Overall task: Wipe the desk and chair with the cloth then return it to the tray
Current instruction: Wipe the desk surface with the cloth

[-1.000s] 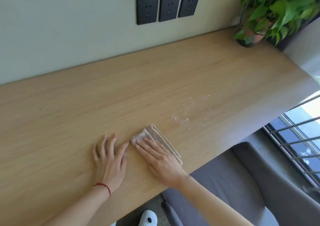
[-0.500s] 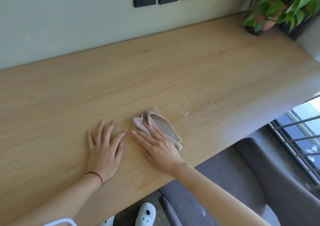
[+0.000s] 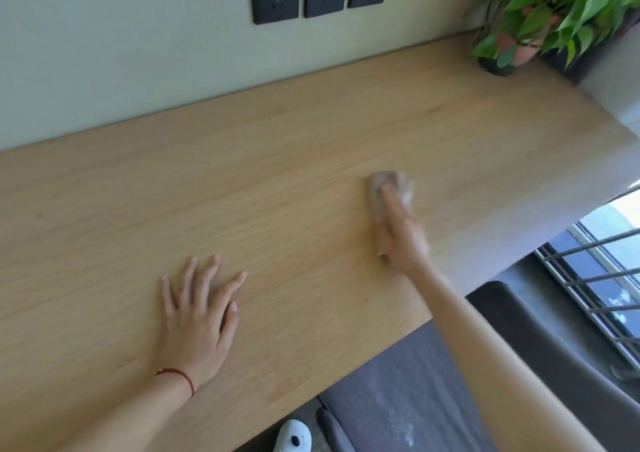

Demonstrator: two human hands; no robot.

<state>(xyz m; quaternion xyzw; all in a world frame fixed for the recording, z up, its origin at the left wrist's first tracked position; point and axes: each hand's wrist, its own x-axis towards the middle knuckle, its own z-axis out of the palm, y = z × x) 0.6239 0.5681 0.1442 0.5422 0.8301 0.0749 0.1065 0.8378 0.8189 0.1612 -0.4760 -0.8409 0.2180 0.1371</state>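
Two hands on bench [image 3: 277,160]: we press right hand [image 3: 398,233] flat on cloth [image 3: 389,183] for wiping pressure; left hand [image 3: 199,313] splayed, empty, bracing.

Cloth [image 3: 390,188] under right hand [image 3: 401,236] on desk [image 3: 277,181], left hand [image 3: 199,316] flat beside, chair [image 3: 485,382] below.

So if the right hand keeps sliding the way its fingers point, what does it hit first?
Nothing on the desk, as far as this view shows. The right hand, flat on the cloth, points up the bare wood toward the wall. The plant sits well off to the right.
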